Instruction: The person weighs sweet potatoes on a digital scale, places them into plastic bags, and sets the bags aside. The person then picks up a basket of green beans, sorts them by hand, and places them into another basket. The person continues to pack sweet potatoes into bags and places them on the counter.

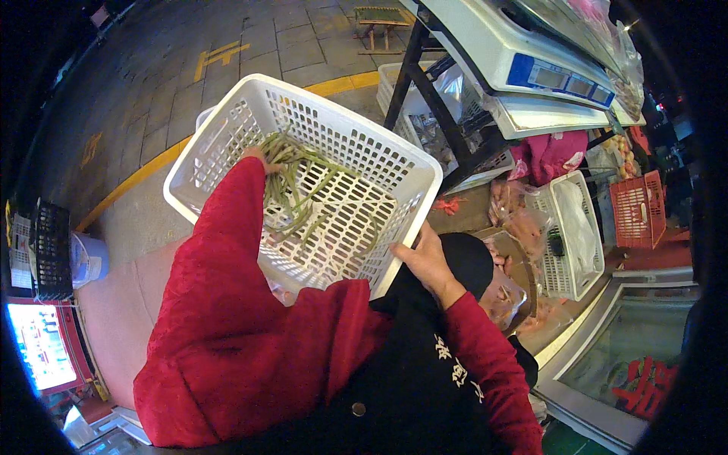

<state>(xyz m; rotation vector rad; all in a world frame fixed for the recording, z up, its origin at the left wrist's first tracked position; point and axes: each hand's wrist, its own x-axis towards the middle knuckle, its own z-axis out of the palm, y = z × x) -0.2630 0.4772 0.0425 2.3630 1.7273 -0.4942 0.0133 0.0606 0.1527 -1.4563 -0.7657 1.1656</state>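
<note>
A white perforated plastic basket (347, 125) is tilted before me. Inside it, long green beans (290, 170) lie bunched towards the far left, with a few loose ones on the floor of the basket. My left hand (261, 158) reaches in from the left and touches the bunch; its fingers are partly hidden among the stalks, so its grip is unclear. On the near right side, my right hand (424, 256) holds the basket's rim, thumb over the edge. Both sleeves are red, and a dark apron covers my front.
A digital scale (546, 68) stands on a black-legged stand at upper right, above white crates. Right of me are a round cardboard box (526, 256), a white basket (591, 244) and a red crate (637, 210). Black crates (51, 250) and a bucket (88, 259) stand left.
</note>
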